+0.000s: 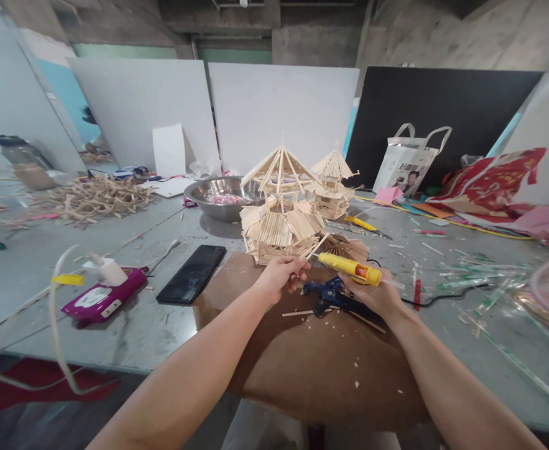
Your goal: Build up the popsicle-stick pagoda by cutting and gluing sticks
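My right hand (380, 294) is wrapped round a yellow hot glue gun (349, 267), whose nozzle points left. Close to that nozzle, my left hand (281, 278) is closed in a pinch; a thin wooden stick (320, 245) slants up from its fingertips. Just beyond both hands stands a wooden stick pavilion model (281, 228), with a tiered roof of thin sticks and an open-framed peak. Below the glue gun, a dark blue hand tool (333, 295) lies on a brown board (311, 369); its exact kind is unclear. Loose sticks and scraps lie around it.
A black phone (191, 274) and a purple power strip (105, 297) lie left. Behind are a metal bowl (225, 203), a stick pile (96, 197) and a second model (333, 184). A yellow-handled cutter (361, 223) and a black cord (447, 294) lie right.
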Tool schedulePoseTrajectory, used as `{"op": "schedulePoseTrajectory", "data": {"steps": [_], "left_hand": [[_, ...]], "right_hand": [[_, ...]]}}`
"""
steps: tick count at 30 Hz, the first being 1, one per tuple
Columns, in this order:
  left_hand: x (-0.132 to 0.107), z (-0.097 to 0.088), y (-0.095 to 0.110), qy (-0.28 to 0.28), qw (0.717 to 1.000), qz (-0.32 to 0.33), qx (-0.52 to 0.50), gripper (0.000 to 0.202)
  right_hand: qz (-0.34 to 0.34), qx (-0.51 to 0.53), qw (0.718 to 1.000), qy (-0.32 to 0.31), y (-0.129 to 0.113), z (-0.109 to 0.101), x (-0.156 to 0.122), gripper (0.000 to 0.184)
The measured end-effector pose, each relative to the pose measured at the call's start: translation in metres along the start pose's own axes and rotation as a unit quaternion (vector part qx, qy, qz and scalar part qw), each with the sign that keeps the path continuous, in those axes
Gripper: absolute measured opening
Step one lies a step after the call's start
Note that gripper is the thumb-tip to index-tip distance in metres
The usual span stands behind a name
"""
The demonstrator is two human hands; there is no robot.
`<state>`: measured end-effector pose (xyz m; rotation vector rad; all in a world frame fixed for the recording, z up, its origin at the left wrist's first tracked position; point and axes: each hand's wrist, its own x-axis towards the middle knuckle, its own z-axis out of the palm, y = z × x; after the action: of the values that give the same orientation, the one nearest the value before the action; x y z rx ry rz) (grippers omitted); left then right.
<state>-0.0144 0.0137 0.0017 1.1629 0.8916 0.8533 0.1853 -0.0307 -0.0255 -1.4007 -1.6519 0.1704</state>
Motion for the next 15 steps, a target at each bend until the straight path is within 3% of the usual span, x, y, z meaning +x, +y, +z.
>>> {"op": "schedulePoseTrajectory", "data": {"steps": [15], "left_hand": [[-0.0004,-0.0004,0.0005,0.010,1.000,-0.001,0.000,0.024]], "right_hand": [[-0.048,0.052,0.997,-0.009,-0.0012,0.0013,-0.0031,0.019]]}}
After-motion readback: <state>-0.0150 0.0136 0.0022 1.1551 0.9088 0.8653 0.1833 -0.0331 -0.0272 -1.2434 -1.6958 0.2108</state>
